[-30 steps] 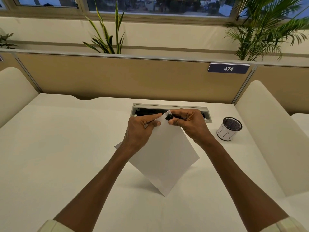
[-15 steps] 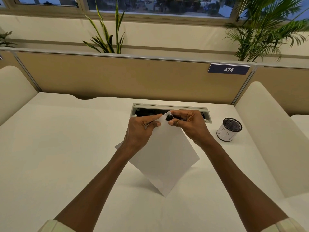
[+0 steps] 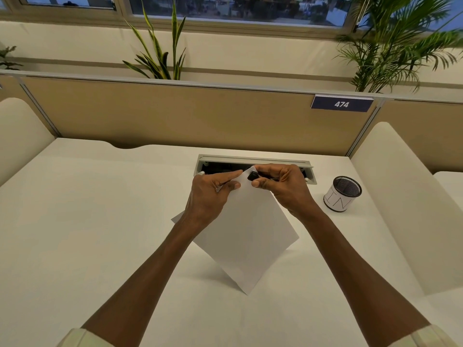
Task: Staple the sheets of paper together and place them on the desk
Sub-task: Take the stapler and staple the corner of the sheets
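White sheets of paper (image 3: 248, 236) hang tilted above the white desk (image 3: 87, 234), held up by their top corner. My left hand (image 3: 210, 194) pinches the sheets just left of that corner, thumb and forefinger closed on the paper. My right hand (image 3: 283, 186) grips a small black stapler (image 3: 252, 176), whose front end sits over the top corner of the sheets. Most of the stapler is hidden inside my right fist.
A black mesh pen cup (image 3: 342, 193) with a white label stands to the right. An open cable tray (image 3: 255, 163) is set in the desk behind my hands. Beige partitions (image 3: 175, 116) and padded side dividers (image 3: 411, 211) enclose the desk.
Both hands hold almost still; the stapler's black tip shows slightly more over the paper corner than before.
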The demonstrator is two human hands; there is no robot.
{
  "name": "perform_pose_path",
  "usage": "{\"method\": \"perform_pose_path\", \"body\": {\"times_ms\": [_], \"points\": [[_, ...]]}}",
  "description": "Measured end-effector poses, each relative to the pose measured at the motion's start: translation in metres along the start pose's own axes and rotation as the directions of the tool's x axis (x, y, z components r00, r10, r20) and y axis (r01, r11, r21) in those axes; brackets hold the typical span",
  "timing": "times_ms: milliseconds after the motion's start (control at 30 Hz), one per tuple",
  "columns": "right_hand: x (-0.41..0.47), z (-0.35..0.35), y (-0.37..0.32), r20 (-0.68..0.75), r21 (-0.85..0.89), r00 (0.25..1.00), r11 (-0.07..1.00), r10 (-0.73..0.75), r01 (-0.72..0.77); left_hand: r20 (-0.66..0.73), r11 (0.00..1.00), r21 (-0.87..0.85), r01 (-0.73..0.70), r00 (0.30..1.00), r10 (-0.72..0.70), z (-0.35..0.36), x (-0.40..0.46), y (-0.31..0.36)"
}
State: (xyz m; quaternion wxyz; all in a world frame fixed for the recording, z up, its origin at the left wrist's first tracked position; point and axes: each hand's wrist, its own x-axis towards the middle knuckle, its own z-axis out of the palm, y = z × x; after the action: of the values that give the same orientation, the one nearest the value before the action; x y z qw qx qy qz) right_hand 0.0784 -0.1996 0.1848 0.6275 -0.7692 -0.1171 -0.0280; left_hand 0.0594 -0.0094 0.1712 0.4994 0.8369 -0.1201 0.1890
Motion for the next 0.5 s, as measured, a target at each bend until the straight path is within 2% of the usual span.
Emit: {"method": "perform_pose_path", "body": {"times_ms": [500], "points": [[-0.0026, 0.0018, -0.0041, 0.007, -0.029, 1.000, 0.999, -0.024, 0.024, 0.009, 0.999, -0.022, 0.039, 0.999, -0.039, -0.0004, -0.0010, -0.0002]]}}
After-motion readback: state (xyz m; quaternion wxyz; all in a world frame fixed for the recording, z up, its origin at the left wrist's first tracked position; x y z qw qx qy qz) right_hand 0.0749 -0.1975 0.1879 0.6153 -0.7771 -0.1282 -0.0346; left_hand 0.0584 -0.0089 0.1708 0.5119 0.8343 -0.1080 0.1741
